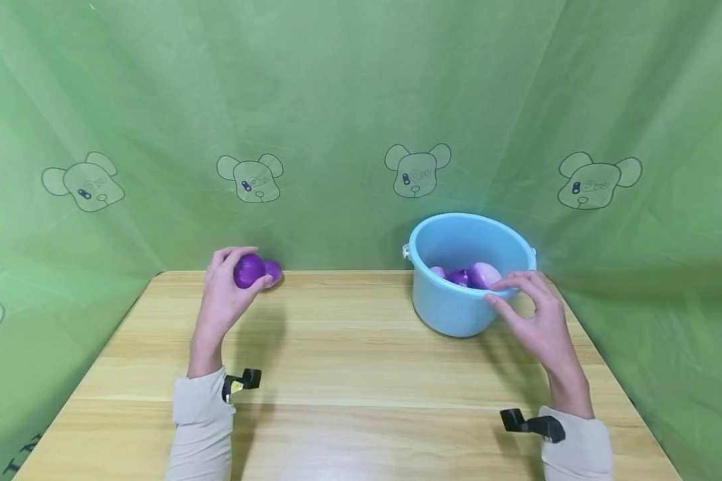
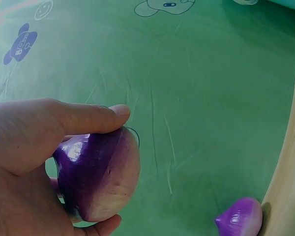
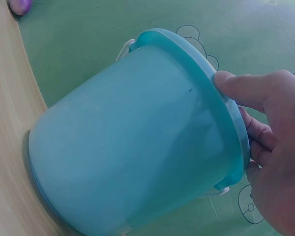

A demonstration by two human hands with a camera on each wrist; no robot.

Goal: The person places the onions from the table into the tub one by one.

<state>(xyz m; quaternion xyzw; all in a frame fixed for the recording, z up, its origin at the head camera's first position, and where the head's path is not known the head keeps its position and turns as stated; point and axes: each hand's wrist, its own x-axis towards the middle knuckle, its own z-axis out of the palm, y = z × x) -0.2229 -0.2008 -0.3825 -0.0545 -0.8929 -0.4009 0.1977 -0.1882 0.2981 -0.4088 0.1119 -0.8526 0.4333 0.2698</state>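
My left hand (image 1: 224, 294) holds a purple onion (image 1: 249, 270) between thumb and fingers, near the far left of the table. In the left wrist view this onion (image 2: 101, 174) is glossy dark purple on one side and pale on the other. A second purple onion (image 1: 273, 272) lies just behind it at the table's back edge. On the right, my right hand (image 1: 538, 317) pinches the front rim of a light blue bucket (image 1: 454, 307), thumb outside and fingers over the inside. Several purple and pale onions (image 1: 483, 275) lie inside the bucket, partly hidden by its wall.
Bucket and onions stand on a light wooden table (image 1: 349, 374). Green cloth (image 1: 337, 100) with printed bear heads hangs close behind the table and along its sides. White handle fittings (image 1: 406, 251) stick out from the bucket's rim.
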